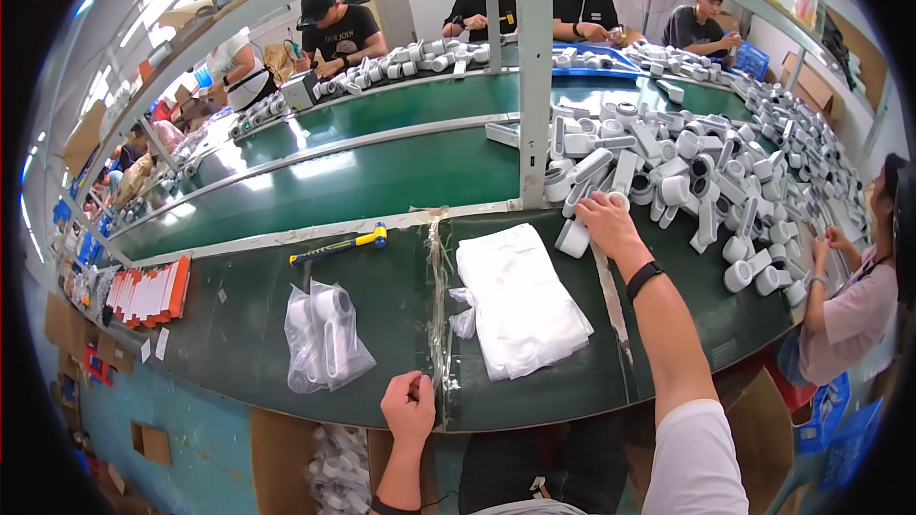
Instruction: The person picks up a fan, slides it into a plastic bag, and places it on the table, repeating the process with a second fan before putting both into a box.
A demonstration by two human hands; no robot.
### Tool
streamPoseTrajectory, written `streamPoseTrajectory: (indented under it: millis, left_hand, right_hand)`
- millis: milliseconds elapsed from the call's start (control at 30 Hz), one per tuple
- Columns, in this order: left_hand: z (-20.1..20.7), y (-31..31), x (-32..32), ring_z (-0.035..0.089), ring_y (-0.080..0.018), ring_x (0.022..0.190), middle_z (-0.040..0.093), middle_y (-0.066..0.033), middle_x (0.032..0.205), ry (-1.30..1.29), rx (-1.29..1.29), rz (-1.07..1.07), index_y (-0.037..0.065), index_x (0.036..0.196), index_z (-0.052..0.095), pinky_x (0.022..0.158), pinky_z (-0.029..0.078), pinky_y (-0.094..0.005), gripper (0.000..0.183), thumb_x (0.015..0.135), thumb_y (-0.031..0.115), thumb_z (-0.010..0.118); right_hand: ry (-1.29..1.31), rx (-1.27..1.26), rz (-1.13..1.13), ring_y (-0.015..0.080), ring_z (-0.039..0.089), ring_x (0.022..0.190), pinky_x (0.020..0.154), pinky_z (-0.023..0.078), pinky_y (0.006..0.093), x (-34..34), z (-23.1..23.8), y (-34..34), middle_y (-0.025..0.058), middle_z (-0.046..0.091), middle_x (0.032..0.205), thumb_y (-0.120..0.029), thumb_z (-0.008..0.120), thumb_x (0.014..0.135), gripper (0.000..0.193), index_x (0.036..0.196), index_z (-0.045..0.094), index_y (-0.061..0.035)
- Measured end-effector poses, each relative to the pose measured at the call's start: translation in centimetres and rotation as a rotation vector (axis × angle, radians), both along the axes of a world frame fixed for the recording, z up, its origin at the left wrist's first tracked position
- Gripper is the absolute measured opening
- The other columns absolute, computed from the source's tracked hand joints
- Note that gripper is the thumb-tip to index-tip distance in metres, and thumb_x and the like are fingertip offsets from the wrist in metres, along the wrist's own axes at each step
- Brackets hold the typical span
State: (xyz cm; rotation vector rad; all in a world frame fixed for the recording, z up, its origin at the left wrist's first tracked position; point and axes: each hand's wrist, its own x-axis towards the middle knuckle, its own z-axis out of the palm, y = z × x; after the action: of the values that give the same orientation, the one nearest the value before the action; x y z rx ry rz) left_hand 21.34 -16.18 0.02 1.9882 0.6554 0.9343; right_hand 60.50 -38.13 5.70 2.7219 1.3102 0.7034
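Observation:
My right hand (608, 222) reaches to the near edge of a large heap of light grey plastic parts (668, 157). Its fingers curl over a light grey plastic part with a round end (572, 238); the fingertips are partly lost among neighbouring parts. By the front edge of the bench, my left hand (410, 407) is closed with fingers curled in, and whatever it may hold is hidden. Between the hands lies a stack of white plastic bags (520, 300). Left of the stack, a clear bag (327, 336) contains similar grey parts.
A yellow-and-black hammer (339, 245) lies behind the bagged parts. Orange-and-white card pieces (151, 292) sit at the left. A metal post (534, 76) rises beyond the bench, by a green conveyor (382, 176). Co-workers sit opposite; another person (849, 315) is at right.

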Motion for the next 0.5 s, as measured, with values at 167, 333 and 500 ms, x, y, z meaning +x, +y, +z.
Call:
streamPoseTrajectory:
  millis: [167,333,500]
  left_hand:
    - [0.1,0.0,-0.2,0.057,-0.0128,0.059,0.063,-0.0075,0.076,-0.007,0.025,0.003,-0.001,0.089,0.066,0.056,0.047,-0.0260,0.010,0.082,0.006,0.068]
    - [-0.1,0.1,0.4,0.057,-0.0127,0.059,0.063,-0.0074,0.075,-0.003,0.064,-0.002,-0.001,0.089,0.067,0.056,0.047,-0.0258,0.011,0.082,0.006,0.068]
    - [0.3,1.0,0.2,0.056,-0.0120,0.058,0.064,-0.0076,0.076,0.045,-0.065,-0.046,-0.001,0.092,0.067,0.056,0.046,-0.0252,0.014,0.082,0.008,0.069]
  right_hand:
    - [0.064,0.088,0.088,0.0211,0.053,0.112,0.093,0.041,0.0384,-1.3,0.6,-1.4,0.0009,0.062,0.107,-0.012,0.058,0.083,0.024,0.107,0.063,-0.0145]
    - [0.100,0.624,0.090,0.0309,0.058,0.103,0.089,0.047,0.0380,-3.1,3.1,-2.5,0.0109,0.062,0.104,-0.005,0.064,0.080,0.023,0.103,0.061,-0.0066]
    - [0.647,1.265,0.191,0.0203,0.063,0.097,0.084,0.047,0.0306,-10.0,5.0,-4.8,0.0094,0.065,0.111,-0.013,0.060,0.095,0.026,0.119,0.058,-0.0016]
